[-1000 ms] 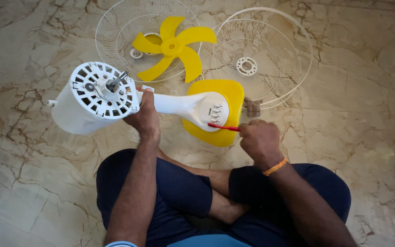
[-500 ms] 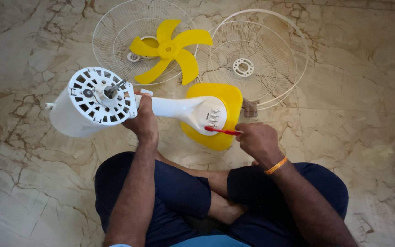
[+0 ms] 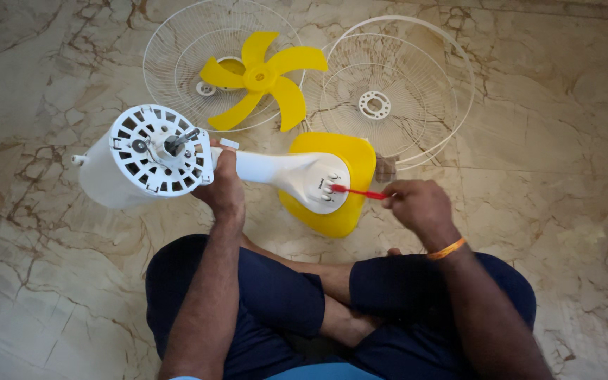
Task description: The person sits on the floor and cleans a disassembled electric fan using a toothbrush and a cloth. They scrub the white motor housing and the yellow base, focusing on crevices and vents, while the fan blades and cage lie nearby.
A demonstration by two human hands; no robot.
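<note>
Left hand (image 3: 223, 188): grip closed around the white fan neck (image 3: 265, 166), just below the motor housing.
Right hand (image 3: 420, 205): grip pinched tight on a thin red tool (image 3: 357, 191); its tip reaches away from the grip to the buttons on the control panel (image 3: 326, 184).
Motor housing (image 3: 142, 156): white, vented face and bare shaft up, just beyond the left grip.
Yellow base (image 3: 343, 184): between the two grips, resting on the marble floor (image 3: 557, 162).
Yellow blade (image 3: 262, 76): beyond both grips, lying on a wire guard (image 3: 177, 49).
Second guard (image 3: 395, 91): beside it, above the right grip.
</note>
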